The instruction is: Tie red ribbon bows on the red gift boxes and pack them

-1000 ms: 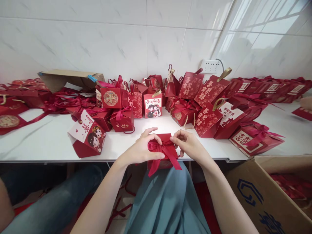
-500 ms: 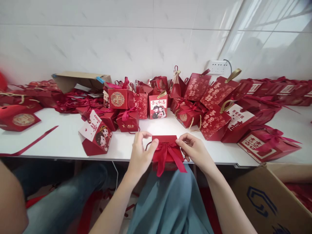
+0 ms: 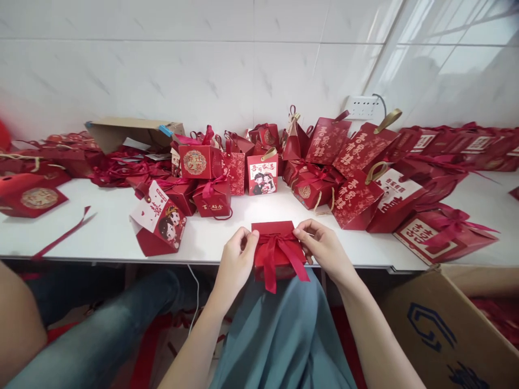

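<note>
A small red gift box [image 3: 279, 229] with a crimson ribbon bow [image 3: 274, 249] on its front rests at the table's near edge, partly over my lap. My left hand [image 3: 238, 254] is closed on its left side, thumb at the upper corner. On the opposite side my right hand [image 3: 320, 246] pinches the box's right edge by the ribbon, other fingers curled behind it. The bow's two tails hang down the front. The fingers hide both sides of the box.
On the white table [image 3: 211, 237] stand many red gift boxes, such as one with a cartoon couple [image 3: 263, 175]. A flattened-looking carton [image 3: 133, 135] lies at the back left. A large cardboard box [image 3: 430, 324] is at right. Another person's leg [image 3: 109, 329] is at left.
My left fingers have closed in from a spread position onto the box's left side. The loose ribbon strip at the far left has been pulled down towards the table's edge.
</note>
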`<action>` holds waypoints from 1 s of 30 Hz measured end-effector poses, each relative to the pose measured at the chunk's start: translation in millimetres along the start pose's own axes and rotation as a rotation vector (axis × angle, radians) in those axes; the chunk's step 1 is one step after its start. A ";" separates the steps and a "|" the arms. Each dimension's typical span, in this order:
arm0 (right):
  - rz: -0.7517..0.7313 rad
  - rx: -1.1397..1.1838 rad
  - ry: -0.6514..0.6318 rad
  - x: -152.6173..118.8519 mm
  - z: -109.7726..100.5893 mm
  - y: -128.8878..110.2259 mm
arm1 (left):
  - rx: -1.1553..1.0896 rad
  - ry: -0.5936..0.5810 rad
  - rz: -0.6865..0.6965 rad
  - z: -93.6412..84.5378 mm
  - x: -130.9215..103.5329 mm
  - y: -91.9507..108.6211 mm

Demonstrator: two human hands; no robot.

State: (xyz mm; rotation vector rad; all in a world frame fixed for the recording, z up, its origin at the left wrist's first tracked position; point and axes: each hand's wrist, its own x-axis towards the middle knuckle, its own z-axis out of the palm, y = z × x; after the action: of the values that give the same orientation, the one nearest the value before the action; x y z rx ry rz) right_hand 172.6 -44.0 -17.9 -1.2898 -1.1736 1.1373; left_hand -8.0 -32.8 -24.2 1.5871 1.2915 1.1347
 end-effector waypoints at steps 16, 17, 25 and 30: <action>-0.881 -1.134 -0.069 -52.3 30.1 -16.5 | -0.071 -0.007 0.002 2.2 5.2 -3.6; -0.876 -1.185 -0.062 -53.7 31.5 -12.6 | -0.061 0.002 0.003 2.8 5.3 -3.5; -0.987 -1.021 0.224 -47.2 39.2 3.2 | -0.055 0.031 0.012 5.6 4.7 -2.4; -0.986 -0.900 0.415 -49.1 63.9 7.6 | -0.085 0.028 0.031 6.8 9.1 -5.6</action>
State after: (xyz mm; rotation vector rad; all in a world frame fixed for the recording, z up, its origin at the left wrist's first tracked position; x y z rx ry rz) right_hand 105.4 -87.7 -27.7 -1.1946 -1.7470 -0.4219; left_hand -2.3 -23.1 -30.0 1.5391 1.2239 1.2192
